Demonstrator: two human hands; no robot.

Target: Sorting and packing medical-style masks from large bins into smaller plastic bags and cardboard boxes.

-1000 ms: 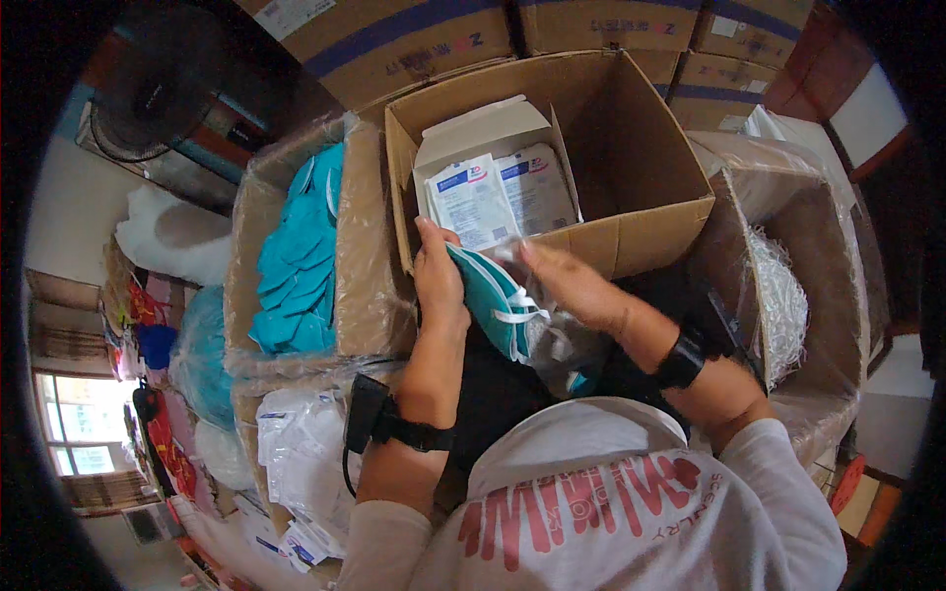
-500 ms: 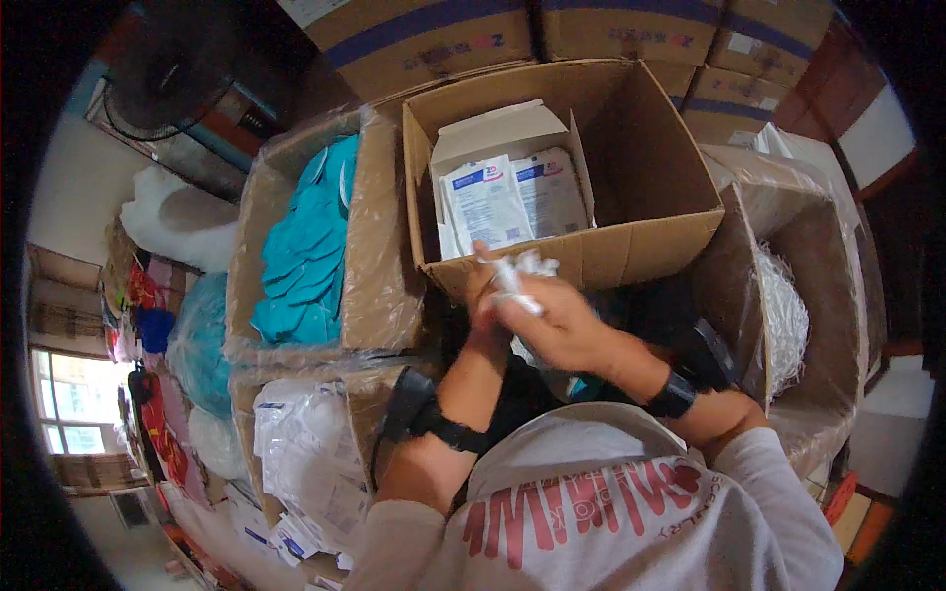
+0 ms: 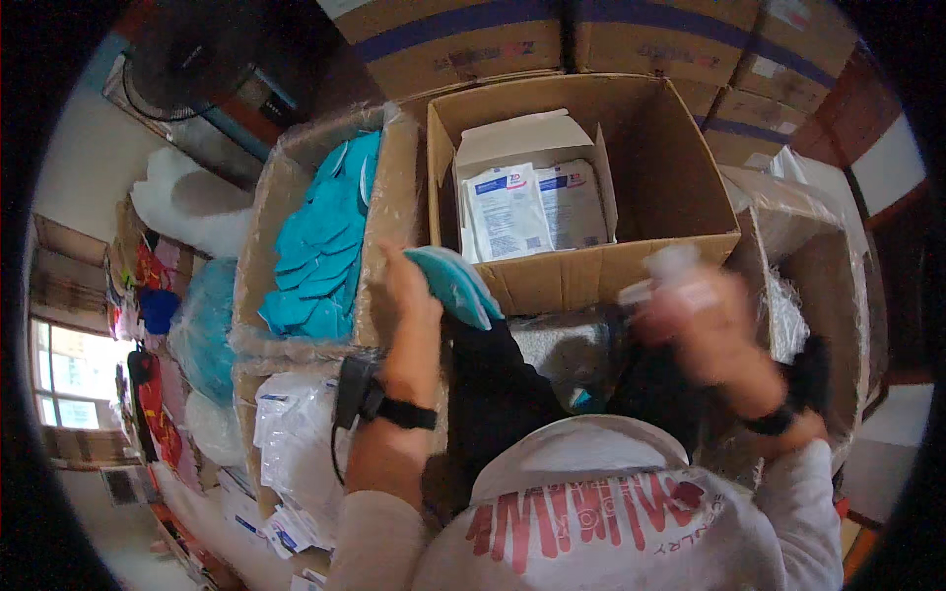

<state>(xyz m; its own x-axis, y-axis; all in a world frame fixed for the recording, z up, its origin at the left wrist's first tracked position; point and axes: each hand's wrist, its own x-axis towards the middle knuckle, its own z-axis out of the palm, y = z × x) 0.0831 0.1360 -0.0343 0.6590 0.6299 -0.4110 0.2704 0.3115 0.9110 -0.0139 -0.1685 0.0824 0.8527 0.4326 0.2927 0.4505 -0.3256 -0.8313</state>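
Note:
My left hand [image 3: 412, 295] is closed on a small stack of folded teal face masks [image 3: 455, 284] with white inner sides, held upright beside the near left corner of an open carton [image 3: 591, 281]. To its left, a plastic-lined carton [image 3: 384, 266] holds a heap of more teal masks [image 3: 320, 231]. My right hand [image 3: 705, 305] is smeared by motion near the right-hand carton. Its fingers seem closed around something white and blurred [image 3: 641, 293]. Inside the middle carton stands a white box [image 3: 522, 133] with white printed packets [image 3: 510, 212] in it.
On the right a plastic-lined carton [image 3: 838, 305] holds white stringy material [image 3: 785, 320]. At lower left, another carton contains clear-wrapped white packets [image 3: 307, 433]. Sealed cartons [image 3: 473, 49] are stacked behind. A dark fan [image 3: 187, 59] stands at far left. A silvery surface [image 3: 567, 347] shows between my knees.
My hands were together in front of the middle carton with white pieces between them. They have parted: the left now holds teal masks, the right has swung rightward.

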